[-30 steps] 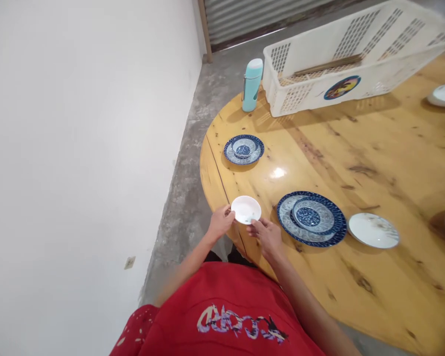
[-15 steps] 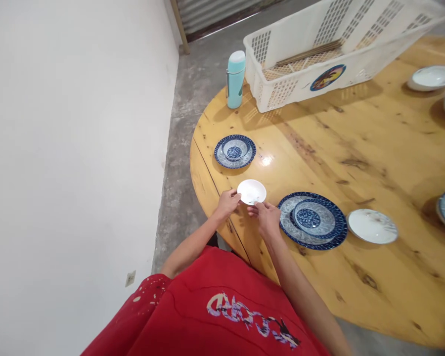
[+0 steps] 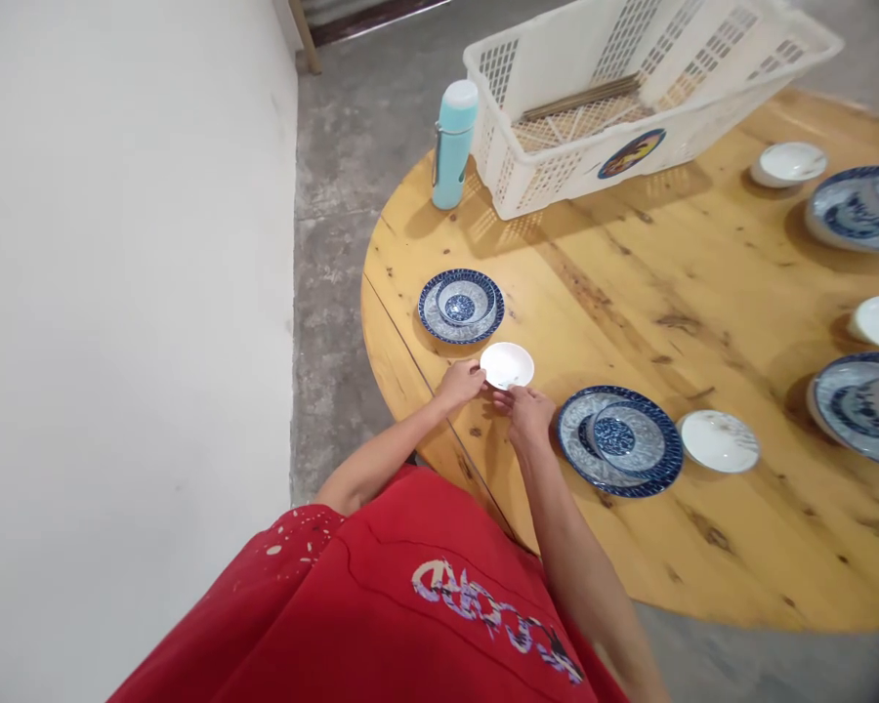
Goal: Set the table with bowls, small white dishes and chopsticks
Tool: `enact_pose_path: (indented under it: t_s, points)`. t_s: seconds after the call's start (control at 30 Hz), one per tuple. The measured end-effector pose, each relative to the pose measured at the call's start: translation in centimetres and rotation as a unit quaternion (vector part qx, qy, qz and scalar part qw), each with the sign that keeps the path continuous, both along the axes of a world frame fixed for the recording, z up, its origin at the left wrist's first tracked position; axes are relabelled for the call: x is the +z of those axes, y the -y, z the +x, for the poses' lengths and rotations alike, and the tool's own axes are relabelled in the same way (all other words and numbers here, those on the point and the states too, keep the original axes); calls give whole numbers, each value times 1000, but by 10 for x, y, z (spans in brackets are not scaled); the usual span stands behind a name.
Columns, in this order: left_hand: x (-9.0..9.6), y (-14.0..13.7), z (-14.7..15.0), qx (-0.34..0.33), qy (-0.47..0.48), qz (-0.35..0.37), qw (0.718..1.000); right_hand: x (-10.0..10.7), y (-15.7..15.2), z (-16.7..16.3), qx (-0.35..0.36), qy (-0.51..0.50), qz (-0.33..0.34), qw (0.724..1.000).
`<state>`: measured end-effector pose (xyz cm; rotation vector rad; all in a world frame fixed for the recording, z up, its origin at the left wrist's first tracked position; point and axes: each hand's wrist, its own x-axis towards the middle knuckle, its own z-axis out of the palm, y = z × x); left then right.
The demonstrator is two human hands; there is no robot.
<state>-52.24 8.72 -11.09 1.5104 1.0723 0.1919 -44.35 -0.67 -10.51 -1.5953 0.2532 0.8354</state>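
Note:
A small white bowl [image 3: 508,364] is gripped at its rim from both sides, close to the table's near left part. My left hand [image 3: 463,383] pinches its left edge, and my right hand [image 3: 525,410] holds its lower right edge. Whether the bowl touches the table I cannot tell. Just beyond it to the left, a blue-patterned plate [image 3: 426,317] carries a small blue-and-white bowl [image 3: 466,301]. To the right of my right hand lies another blue-rimmed plate [image 3: 575,454] with a matching bowl [image 3: 634,436] on it, and a white bowl [image 3: 719,441] beside that.
On the round wooden table [image 3: 601,332] a white plastic crate [image 3: 557,171] with thin sticks inside stands at the back, a turquoise bottle [image 3: 454,146] at its left. More white bowls [image 3: 788,163] and blue-and-white dishes [image 3: 835,210] are at the right. A white wall [image 3: 132,293] rises on the left.
Both hands have moved the white bowl slightly away from me, closer to the left plate. The view has shifted, bringing more dishes into sight on the right.

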Motion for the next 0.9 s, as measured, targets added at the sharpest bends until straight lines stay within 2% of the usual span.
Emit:
enact_pose_path:
  t_s: [0.3,0.9]
  points:
    - [-10,-11,8,-21,12,-7,1000,-3,-8,2,-15,0,-17,1000]
    - [-11,-12,9,-13,29,-15,999,1,-8,3,4,-5,-11,1000]
